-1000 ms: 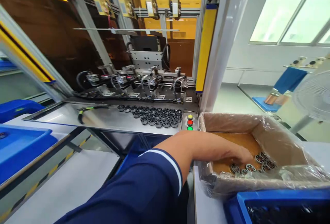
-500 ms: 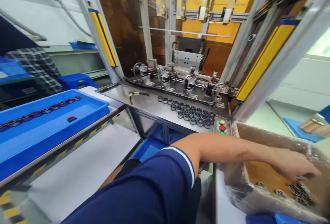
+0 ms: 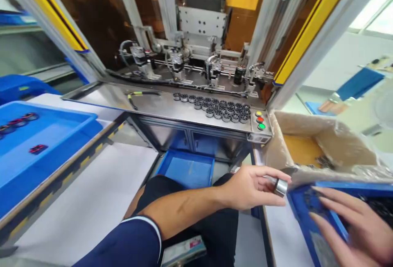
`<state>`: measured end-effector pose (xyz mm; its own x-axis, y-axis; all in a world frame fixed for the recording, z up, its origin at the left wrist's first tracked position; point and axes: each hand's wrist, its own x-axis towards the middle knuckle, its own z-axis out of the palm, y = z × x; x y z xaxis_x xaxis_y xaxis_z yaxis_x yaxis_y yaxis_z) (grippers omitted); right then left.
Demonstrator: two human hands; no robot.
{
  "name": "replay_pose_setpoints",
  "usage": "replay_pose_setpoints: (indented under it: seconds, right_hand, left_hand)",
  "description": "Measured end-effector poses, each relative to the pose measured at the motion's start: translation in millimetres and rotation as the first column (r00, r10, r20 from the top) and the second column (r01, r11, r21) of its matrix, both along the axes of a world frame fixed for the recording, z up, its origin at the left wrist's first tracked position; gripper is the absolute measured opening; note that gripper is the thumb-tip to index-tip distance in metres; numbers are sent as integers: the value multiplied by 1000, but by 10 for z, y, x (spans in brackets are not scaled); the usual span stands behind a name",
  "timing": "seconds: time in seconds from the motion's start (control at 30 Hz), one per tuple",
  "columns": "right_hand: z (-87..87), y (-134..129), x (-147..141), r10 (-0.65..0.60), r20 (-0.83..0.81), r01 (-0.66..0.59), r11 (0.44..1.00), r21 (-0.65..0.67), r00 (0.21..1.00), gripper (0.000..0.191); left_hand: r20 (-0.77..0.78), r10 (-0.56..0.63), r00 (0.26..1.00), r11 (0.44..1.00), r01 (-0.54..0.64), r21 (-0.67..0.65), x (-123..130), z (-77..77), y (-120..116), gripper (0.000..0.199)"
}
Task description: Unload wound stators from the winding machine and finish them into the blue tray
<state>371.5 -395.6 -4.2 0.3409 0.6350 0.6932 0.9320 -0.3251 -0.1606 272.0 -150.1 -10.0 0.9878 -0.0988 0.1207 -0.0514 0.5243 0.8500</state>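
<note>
My left hand (image 3: 250, 187) reaches across from the left and pinches a short silver metal ring (image 3: 281, 187) between thumb and fingers, beside the near wall of the cardboard box. Farther right, my right hand (image 3: 353, 226) is smeared by motion. Its thumb and fingertips close on a small dark part (image 3: 312, 199) above the blue bin (image 3: 334, 218); the part's exact kind is too blurred to tell. The hands are apart. Several rings with black spoked centres (image 3: 227, 109) stand in rows on the metal ledge (image 3: 172, 109) in front of the machine.
The plastic-lined cardboard box (image 3: 346, 136) holds several metal parts. A button panel (image 3: 260, 125) sits at the ledge's right end. Yellow-and-black pliers (image 3: 138, 95) lie on the ledge. A blue tray (image 3: 70, 123) with several red-and-black parts is at left. Machine fixtures (image 3: 178, 60) line the back.
My left hand has come out of the cardboard box toward me with a metal ring. My right hand has come into view with a dark part. The view has tilted down.
</note>
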Motion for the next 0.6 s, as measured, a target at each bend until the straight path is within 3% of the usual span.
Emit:
replay_pose_setpoints:
  seconds: [0.1, 0.2, 0.43, 0.6]
  right_hand:
    - [118, 298, -393, 167, 26, -168, 981, 100, 986, 37]
    - [205, 433, -577, 178, 54, -184, 972, 145, 983, 55]
    - [249, 301, -514, 120, 155, -117, 993, -29, 981, 66]
    - [230, 322, -523, 151, 142, -155, 988, 17, 978, 65]
  left_hand:
    - [11, -36, 999, 998, 36, -50, -43, 62, -98, 82]
    - [16, -55, 998, 997, 55, -46, -73, 47, -169, 85]
    - [53, -8, 999, 1000, 8, 7, -88, 11, -245, 84]
    - [56, -27, 998, 1000, 27, 9, -93, 52, -239, 82]
